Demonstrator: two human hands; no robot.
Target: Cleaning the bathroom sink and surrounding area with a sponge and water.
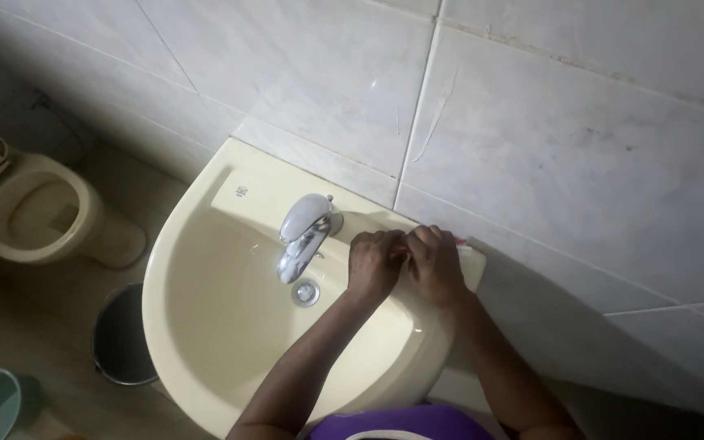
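A glossy cream toilet (30,213) is sitting at far left, a dark round bin (121,334) beside it. A smooth cream basin (205,326) is carrying a shiny curved chrome tap (305,232). The left hand (374,262) and right hand (435,262) are pressing together at the basin's back rim, fingers curling around a small pink object (459,241), mostly hidden beneath them.

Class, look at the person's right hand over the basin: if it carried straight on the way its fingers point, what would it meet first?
The right hand points up and away toward the sink's back rim. It would probably meet the small pink-red item by its fingertips first, then the tiled wall. Depth is unclear.
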